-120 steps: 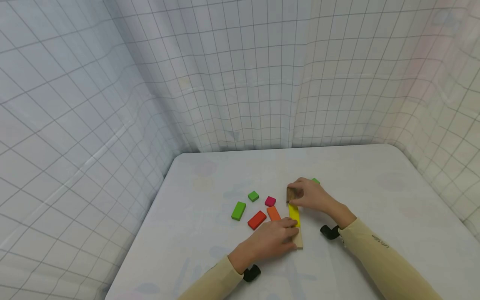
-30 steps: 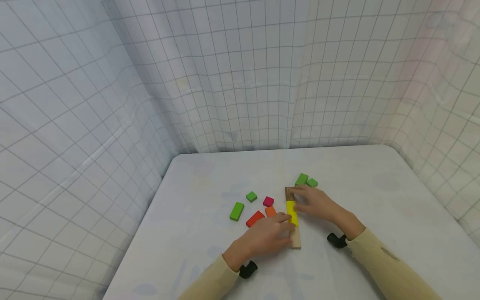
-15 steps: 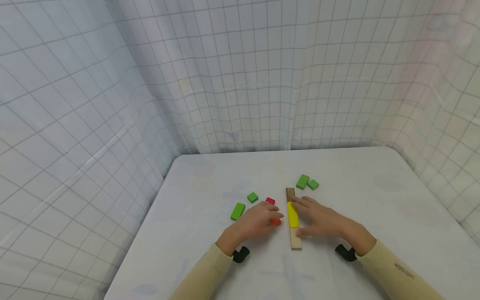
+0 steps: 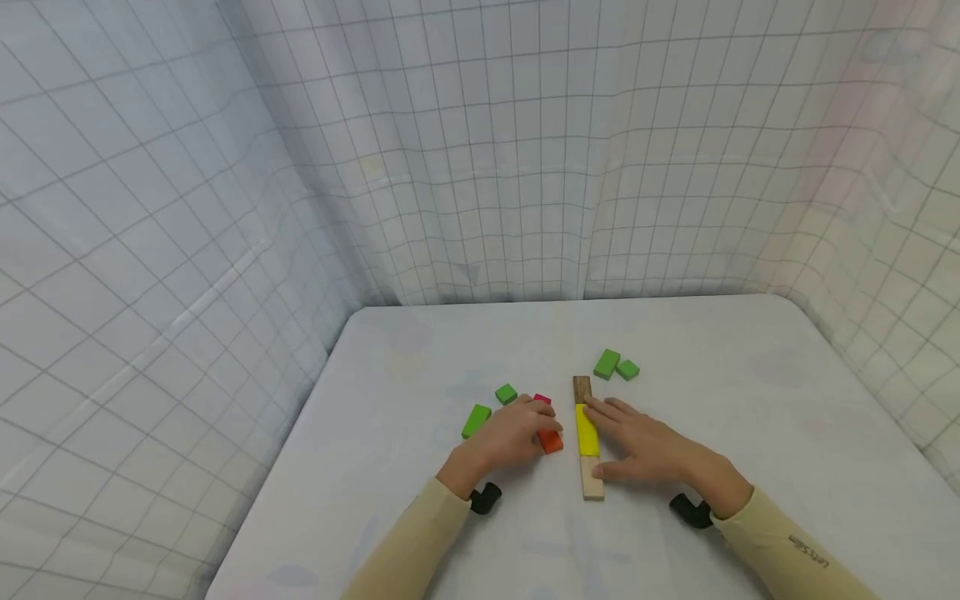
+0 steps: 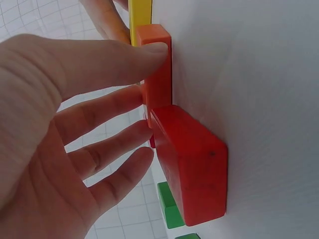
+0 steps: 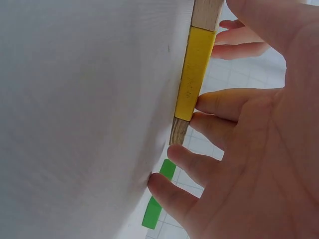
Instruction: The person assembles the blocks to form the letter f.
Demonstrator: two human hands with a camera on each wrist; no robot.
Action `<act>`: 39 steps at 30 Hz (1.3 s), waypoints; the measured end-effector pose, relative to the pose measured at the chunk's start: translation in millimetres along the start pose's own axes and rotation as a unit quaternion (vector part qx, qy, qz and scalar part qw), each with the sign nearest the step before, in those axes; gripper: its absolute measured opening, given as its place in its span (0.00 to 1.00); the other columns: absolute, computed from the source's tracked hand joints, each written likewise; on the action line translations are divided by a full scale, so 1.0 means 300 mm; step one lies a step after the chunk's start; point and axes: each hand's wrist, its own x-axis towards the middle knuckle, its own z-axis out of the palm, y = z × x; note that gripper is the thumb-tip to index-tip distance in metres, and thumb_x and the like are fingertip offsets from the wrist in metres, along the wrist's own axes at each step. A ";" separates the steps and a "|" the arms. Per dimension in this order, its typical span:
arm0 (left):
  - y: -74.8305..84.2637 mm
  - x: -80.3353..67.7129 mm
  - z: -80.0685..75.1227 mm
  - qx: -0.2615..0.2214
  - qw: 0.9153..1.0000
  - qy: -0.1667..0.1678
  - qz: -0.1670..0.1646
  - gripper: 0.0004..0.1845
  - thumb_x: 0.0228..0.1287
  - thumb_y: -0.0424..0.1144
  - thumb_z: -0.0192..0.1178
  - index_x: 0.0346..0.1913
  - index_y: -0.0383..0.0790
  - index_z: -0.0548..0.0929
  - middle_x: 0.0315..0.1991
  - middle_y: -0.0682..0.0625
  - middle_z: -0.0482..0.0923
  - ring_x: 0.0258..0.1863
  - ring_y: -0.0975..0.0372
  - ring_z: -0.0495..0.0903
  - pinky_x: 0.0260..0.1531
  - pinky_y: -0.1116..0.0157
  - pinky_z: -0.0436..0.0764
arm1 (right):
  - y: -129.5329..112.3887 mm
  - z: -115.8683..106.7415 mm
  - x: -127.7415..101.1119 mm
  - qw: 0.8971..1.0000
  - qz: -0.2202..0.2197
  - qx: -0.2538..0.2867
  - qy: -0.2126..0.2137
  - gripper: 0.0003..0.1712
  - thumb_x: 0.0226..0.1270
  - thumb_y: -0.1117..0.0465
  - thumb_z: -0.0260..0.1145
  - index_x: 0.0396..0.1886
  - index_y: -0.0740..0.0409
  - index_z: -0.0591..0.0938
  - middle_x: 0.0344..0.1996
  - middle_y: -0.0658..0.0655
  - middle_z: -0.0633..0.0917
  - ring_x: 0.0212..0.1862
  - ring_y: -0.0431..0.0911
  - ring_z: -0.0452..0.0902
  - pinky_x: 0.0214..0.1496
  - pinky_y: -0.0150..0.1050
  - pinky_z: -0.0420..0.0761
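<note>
A long wooden strip lies on the white table, with a yellow block on its middle. My right hand lies flat on the table, and its straight fingers touch the strip's right side. My left hand rests just left of the strip over a red block, which it hides in the head view. Its thumb touches an orange block, and its spread fingers reach the red one. Neither hand grips anything.
A pink block and two green blocks lie beyond and left of my left hand. Two more green blocks sit past the strip's far end. Gridded cloth walls close in the table.
My left hand has left the strip's near end and moved left onto the red and orange blocks. My right hand has slid from the strip's far end back along its right side.
</note>
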 end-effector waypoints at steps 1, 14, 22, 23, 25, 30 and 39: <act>-0.001 0.003 -0.001 -0.001 1.000 -0.002 -0.004 0.16 0.63 0.33 0.68 0.53 0.50 0.89 0.55 0.54 0.81 0.53 0.57 0.75 0.53 0.68 0.77 | 0.001 0.000 -0.001 1.000 0.001 0.000 0.001 0.59 0.61 0.28 0.65 0.81 0.56 0.57 0.79 0.58 0.55 0.78 0.62 0.48 0.70 0.65 0.62; -0.023 0.027 0.003 -0.009 1.000 -0.002 -0.017 0.13 0.62 0.39 0.72 0.49 0.50 0.89 0.46 0.57 0.81 0.43 0.63 0.74 0.46 0.70 0.76 | 0.006 0.002 -0.003 1.000 -0.016 0.001 0.015 0.57 0.64 0.29 0.63 0.81 0.55 0.56 0.80 0.56 0.53 0.77 0.62 0.50 0.71 0.63 0.61; -0.026 0.025 0.019 -0.025 0.999 -0.012 -0.029 0.15 0.61 0.45 0.73 0.51 0.49 0.88 0.48 0.56 0.81 0.44 0.64 0.74 0.46 0.71 0.76 | -0.002 0.005 -0.011 1.000 -0.001 0.008 0.006 0.56 0.64 0.30 0.64 0.81 0.54 0.57 0.80 0.55 0.53 0.77 0.62 0.51 0.71 0.64 0.61; -0.026 0.024 0.019 -0.026 0.999 -0.011 -0.031 0.16 0.61 0.45 0.73 0.51 0.49 0.88 0.49 0.55 0.81 0.45 0.63 0.75 0.47 0.71 0.76 | -0.002 0.006 -0.011 1.000 -0.001 0.008 0.006 0.56 0.64 0.30 0.64 0.81 0.54 0.57 0.80 0.56 0.53 0.77 0.62 0.51 0.71 0.64 0.61; -0.028 0.021 0.019 -0.030 0.999 -0.011 -0.037 0.16 0.61 0.46 0.73 0.51 0.49 0.88 0.50 0.55 0.81 0.46 0.63 0.75 0.48 0.70 0.77 | -0.003 0.008 -0.009 1.000 -0.001 0.007 0.006 0.56 0.64 0.29 0.64 0.81 0.54 0.57 0.80 0.56 0.53 0.77 0.62 0.51 0.71 0.63 0.61; -0.026 0.012 0.003 -0.040 0.998 -0.009 -0.056 0.18 0.62 0.47 0.73 0.53 0.49 0.87 0.54 0.53 0.80 0.52 0.62 0.76 0.53 0.68 0.78 | -0.003 0.008 -0.005 1.000 -0.002 0.006 0.004 0.56 0.63 0.28 0.63 0.81 0.54 0.57 0.80 0.56 0.54 0.77 0.62 0.51 0.71 0.63 0.61; -0.030 0.002 -0.044 -0.037 0.998 0.021 -0.053 0.17 0.63 0.46 0.72 0.54 0.48 0.87 0.47 0.54 0.79 0.44 0.63 0.74 0.46 0.68 0.78 | 0.000 0.003 -0.009 1.000 0.000 0.004 0.002 0.56 0.64 0.28 0.63 0.81 0.53 0.56 0.80 0.55 0.53 0.77 0.61 0.51 0.71 0.63 0.60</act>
